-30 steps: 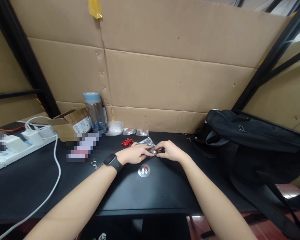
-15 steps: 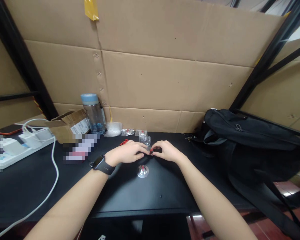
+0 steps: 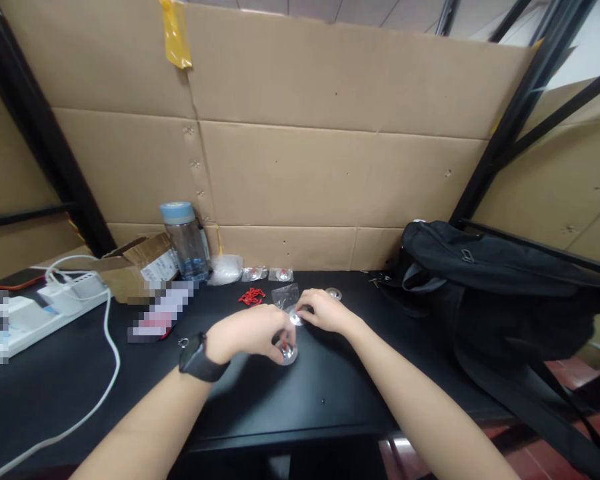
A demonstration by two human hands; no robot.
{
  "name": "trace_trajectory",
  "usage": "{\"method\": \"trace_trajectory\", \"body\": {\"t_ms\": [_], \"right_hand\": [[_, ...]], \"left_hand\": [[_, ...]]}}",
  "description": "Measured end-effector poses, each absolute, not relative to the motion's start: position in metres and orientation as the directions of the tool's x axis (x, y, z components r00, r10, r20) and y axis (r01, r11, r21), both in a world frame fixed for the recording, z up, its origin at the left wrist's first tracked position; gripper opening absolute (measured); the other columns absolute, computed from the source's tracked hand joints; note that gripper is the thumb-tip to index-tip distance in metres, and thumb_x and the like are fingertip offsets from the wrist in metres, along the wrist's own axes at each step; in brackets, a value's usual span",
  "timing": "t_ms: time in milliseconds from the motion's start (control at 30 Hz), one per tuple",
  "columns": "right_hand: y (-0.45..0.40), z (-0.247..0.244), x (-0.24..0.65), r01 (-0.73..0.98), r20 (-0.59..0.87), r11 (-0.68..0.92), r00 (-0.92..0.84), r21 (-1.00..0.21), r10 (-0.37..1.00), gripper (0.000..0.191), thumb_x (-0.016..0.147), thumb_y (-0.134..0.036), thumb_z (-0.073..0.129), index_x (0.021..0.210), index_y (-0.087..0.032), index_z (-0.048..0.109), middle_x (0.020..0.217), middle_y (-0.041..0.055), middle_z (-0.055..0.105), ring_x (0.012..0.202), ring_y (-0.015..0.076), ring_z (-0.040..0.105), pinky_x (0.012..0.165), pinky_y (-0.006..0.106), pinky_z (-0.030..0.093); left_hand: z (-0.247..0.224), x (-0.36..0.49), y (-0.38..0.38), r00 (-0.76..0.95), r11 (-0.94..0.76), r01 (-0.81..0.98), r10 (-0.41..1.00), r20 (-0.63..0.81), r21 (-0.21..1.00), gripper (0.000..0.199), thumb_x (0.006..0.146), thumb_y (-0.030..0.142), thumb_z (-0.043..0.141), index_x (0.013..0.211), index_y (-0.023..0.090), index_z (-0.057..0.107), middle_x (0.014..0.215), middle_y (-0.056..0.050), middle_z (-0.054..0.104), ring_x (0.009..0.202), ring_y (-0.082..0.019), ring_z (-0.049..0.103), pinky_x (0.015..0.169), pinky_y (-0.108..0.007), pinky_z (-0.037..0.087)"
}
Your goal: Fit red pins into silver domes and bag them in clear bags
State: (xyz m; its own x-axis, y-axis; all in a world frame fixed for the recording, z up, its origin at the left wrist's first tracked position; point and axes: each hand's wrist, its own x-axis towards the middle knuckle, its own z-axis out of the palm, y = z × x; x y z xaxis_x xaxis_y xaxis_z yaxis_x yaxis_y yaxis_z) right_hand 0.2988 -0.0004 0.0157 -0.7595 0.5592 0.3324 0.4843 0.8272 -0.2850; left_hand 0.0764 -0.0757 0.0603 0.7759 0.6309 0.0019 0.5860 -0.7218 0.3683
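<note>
My right hand (image 3: pixel 325 310) pinches the small red middle piece of a round, shiny silver disc (image 3: pixel 295 319) at the table's centre. Just in front lies a second clear-rimmed silver disc (image 3: pixel 289 353) with a red middle. My left hand (image 3: pixel 257 333), slightly blurred, reaches around this second disc, thumb at its left side and fingers behind it, spread apart. Behind my right hand another such disc (image 3: pixel 334 293) is partly covered. A crumpled clear bag (image 3: pixel 285 295) lies behind the discs, and a heap of small red pieces (image 3: pixel 251 297) is to its left.
Two bagged discs (image 3: pixel 281 274) and a translucent bag (image 3: pixel 226 269) line the back. At left are a water bottle (image 3: pixel 185 243), an opened carton (image 3: pixel 140 270) and a power strip (image 3: pixel 25 320) with a white cable. A black backpack (image 3: pixel 500 293) fills the right side.
My left hand has moved toward me to the nearer disc, uncovering the red heap. My right hand now holds a silver disc by its red piece. The view has tilted slightly upward.
</note>
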Motion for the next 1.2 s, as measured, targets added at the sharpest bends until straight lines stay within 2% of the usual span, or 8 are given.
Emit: {"method": "trace_trajectory", "body": {"t_ms": [167, 333, 467, 633, 767, 933, 1100, 1200], "right_hand": [[-0.006, 0.027, 0.310, 0.542, 0.300, 0.764, -0.708, -0.350, 0.639, 0.007, 0.085, -0.020, 0.067, 0.087, -0.018, 0.074, 0.080, 0.0028, 0.070, 0.071, 0.0140, 0.061, 0.069, 0.023, 0.042], [-0.007, 0.038, 0.323, 0.588, 0.267, 0.678, -0.635, -0.442, 0.725, 0.007, 0.086, -0.021, 0.065, 0.084, -0.019, 0.072, 0.076, 0.0012, 0.070, 0.066, 0.0132, 0.061, 0.065, 0.023, 0.040], [-0.008, 0.046, 0.329, 0.573, 0.270, 0.672, -0.631, -0.469, 0.727, 0.009, 0.087, -0.021, 0.062, 0.082, -0.019, 0.070, 0.074, 0.0005, 0.069, 0.066, 0.0132, 0.060, 0.065, 0.023, 0.040], [-0.013, 0.047, 0.329, 0.570, 0.267, 0.669, -0.632, -0.477, 0.728, 0.009, 0.085, -0.018, 0.061, 0.079, -0.019, 0.069, 0.070, -0.0005, 0.068, 0.064, 0.0130, 0.060, 0.064, 0.023, 0.040], [-0.011, 0.046, 0.323, 0.453, 0.389, 0.631, -0.519, -0.630, 0.761, 0.011, 0.086, -0.024, 0.063, 0.079, -0.019, 0.069, 0.074, 0.0011, 0.071, 0.064, 0.0137, 0.060, 0.065, 0.025, 0.044], [-0.003, 0.045, 0.317, 0.091, 0.498, 0.519, -0.182, -0.850, 0.848, 0.026, 0.082, -0.042, 0.071, 0.088, -0.017, 0.068, 0.087, 0.0074, 0.074, 0.079, 0.0190, 0.069, 0.077, 0.030, 0.053], [-0.006, 0.032, 0.303, 0.074, 0.422, 0.450, -0.240, -0.890, 0.874, 0.033, 0.078, -0.047, 0.076, 0.089, -0.016, 0.070, 0.090, 0.0088, 0.075, 0.084, 0.0214, 0.070, 0.083, 0.035, 0.055], [-0.013, 0.024, 0.291, 0.061, 0.340, 0.370, -0.274, -0.927, 0.899, 0.036, 0.076, -0.049, 0.077, 0.090, -0.017, 0.070, 0.096, 0.0085, 0.074, 0.092, 0.0228, 0.070, 0.087, 0.038, 0.057]], "left_hand": [[0.046, 0.090, -0.071, 0.708, -0.697, 0.683, 0.705, 0.037, 0.218, 0.013, 0.074, 0.014, 0.072, 0.077, 0.026, 0.077, 0.069, 0.000, 0.073, 0.065, -0.018, 0.065, 0.062, -0.026, 0.045], [0.054, 0.078, -0.066, 0.692, -0.727, 0.662, 0.686, 0.226, 0.181, 0.011, 0.083, 0.015, 0.065, 0.078, 0.023, 0.071, 0.084, -0.002, 0.072, 0.083, -0.020, 0.066, 0.078, -0.030, 0.045], [0.064, 0.066, -0.061, 0.653, -0.743, 0.621, 0.667, 0.358, 0.251, 0.010, 0.094, 0.023, 0.056, 0.088, 0.022, 0.064, 0.093, -0.002, 0.068, 0.090, -0.019, 0.062, 0.085, -0.030, 0.043], [0.056, 0.071, -0.050, 0.424, -0.667, 0.607, 0.732, 0.533, 0.432, 0.018, 0.100, 0.027, 0.046, 0.090, 0.020, 0.060, 0.092, -0.003, 0.067, 0.086, -0.017, 0.062, 0.083, -0.030, 0.044], [0.043, 0.081, -0.045, 0.341, -0.611, 0.636, 0.770, 0.539, 0.472, 0.016, 0.098, 0.027, 0.050, 0.088, 0.021, 0.061, 0.091, -0.003, 0.070, 0.088, -0.019, 0.063, 0.084, -0.031, 0.044], [0.037, 0.088, -0.045, 0.239, -0.536, 0.653, 0.816, 0.526, 0.535, 0.018, 0.095, 0.027, 0.052, 0.083, 0.021, 0.064, 0.090, -0.001, 0.072, 0.088, -0.019, 0.065, 0.085, -0.032, 0.045], [0.026, 0.099, -0.041, 0.060, -0.475, 0.501, 0.853, 0.518, 0.724, 0.019, 0.095, 0.034, 0.053, 0.092, 0.020, 0.065, 0.095, -0.002, 0.072, 0.088, -0.018, 0.066, 0.084, -0.031, 0.048], [0.021, 0.105, -0.040, 0.043, -0.499, 0.435, 0.843, 0.536, 0.750, 0.021, 0.096, 0.035, 0.050, 0.095, 0.020, 0.064, 0.097, -0.004, 0.071, 0.092, -0.019, 0.065, 0.088, -0.033, 0.049]]}}
